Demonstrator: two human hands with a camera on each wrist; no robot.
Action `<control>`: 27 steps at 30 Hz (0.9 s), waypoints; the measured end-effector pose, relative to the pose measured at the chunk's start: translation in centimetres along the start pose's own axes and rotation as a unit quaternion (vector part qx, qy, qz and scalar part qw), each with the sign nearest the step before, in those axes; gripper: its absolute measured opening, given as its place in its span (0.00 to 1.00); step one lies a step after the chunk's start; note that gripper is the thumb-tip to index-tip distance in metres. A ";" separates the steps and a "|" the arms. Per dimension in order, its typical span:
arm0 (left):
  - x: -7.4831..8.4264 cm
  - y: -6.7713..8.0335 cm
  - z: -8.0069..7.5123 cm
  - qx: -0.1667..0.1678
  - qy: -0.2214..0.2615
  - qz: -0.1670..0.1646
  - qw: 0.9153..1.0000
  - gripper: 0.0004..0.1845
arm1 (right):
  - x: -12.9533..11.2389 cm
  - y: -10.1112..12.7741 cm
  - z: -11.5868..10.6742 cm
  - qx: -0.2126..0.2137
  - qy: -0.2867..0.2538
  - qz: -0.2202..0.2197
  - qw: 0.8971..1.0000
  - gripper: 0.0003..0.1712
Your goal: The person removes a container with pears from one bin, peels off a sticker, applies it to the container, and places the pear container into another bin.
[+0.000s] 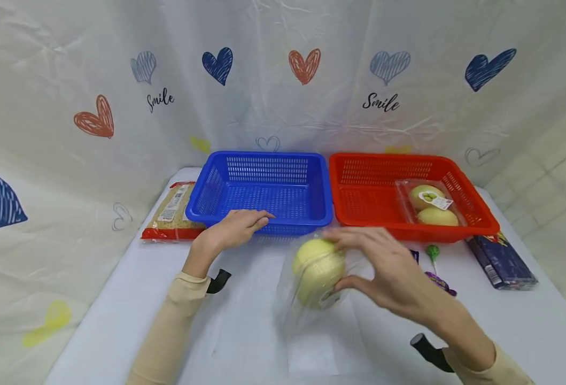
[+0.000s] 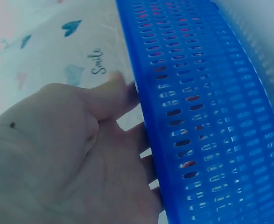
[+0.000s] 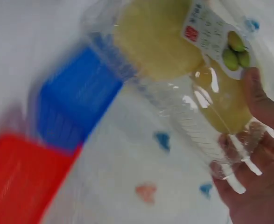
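Note:
A clear plastic pack of two round yellow-green fruits [image 1: 317, 272] is held above the front of the table by my right hand [image 1: 390, 267]. In the right wrist view, the thumb lies by the label [image 3: 221, 39] and the fingers are under the pack's end. My left hand [image 1: 234, 230] is at the front rim of the blue basket [image 1: 258, 219], fingers extended. The left wrist view shows its palm, with the fingertips hidden behind the basket's rim [image 2: 151, 154]. Nothing lies inside this basket.
Beside it stands a red basket [image 1: 359, 206] with a similar fruit pack [image 1: 432, 206]. A bag of grain [image 1: 174, 211] lies at the left. On the right are a green lollipop [image 1: 433, 251], a purple-wrapped candy [image 1: 441, 283] and a dark blue box [image 1: 501, 262].

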State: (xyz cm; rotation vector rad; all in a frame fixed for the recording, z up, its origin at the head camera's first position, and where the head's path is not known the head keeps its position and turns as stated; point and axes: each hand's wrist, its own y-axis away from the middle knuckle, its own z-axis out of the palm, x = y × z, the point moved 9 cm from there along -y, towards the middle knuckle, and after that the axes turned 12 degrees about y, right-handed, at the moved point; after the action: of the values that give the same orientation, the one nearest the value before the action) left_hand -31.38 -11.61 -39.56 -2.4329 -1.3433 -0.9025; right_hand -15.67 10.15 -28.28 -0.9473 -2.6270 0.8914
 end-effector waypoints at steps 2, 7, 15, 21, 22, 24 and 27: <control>-0.5 -0.1 0.3 -0.016 0.009 -0.018 1.000 0.26 | 2.4 -0.1 -2.1 0.051 0.024 0.003 0.998 0.37; -1.1 0.0 0.6 -0.025 0.009 -0.041 0.999 0.29 | 10.1 -1.0 -5.2 0.101 0.123 0.065 0.985 0.28; -0.6 -0.3 0.1 -0.011 -0.018 -0.022 1.000 0.26 | 22.4 -2.4 -1.2 -0.102 0.141 0.198 0.965 0.36; -0.5 -0.1 0.1 -0.007 -0.018 -0.016 1.000 0.24 | 27.2 -2.8 4.7 -0.232 0.032 0.210 0.949 0.30; -0.5 -0.1 0.2 -0.007 -0.016 -0.016 1.000 0.24 | 27.6 -2.9 5.4 -0.247 0.018 0.208 0.946 0.29; -0.6 -0.1 0.5 -0.007 -0.011 -0.018 1.000 0.25 | 28.2 -3.3 6.6 -0.271 -0.005 0.202 0.941 0.28; -0.5 -0.1 0.5 -0.006 -0.011 -0.018 1.000 0.25 | 29.1 -3.9 7.8 -0.313 -0.022 0.200 0.928 0.28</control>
State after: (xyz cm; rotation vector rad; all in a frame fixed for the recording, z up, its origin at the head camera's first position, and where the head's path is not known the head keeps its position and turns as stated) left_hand -31.48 -11.64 -40.28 -2.4418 -1.3980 -0.8989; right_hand -43.09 22.66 -32.31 -1.6676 -2.8551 0.1006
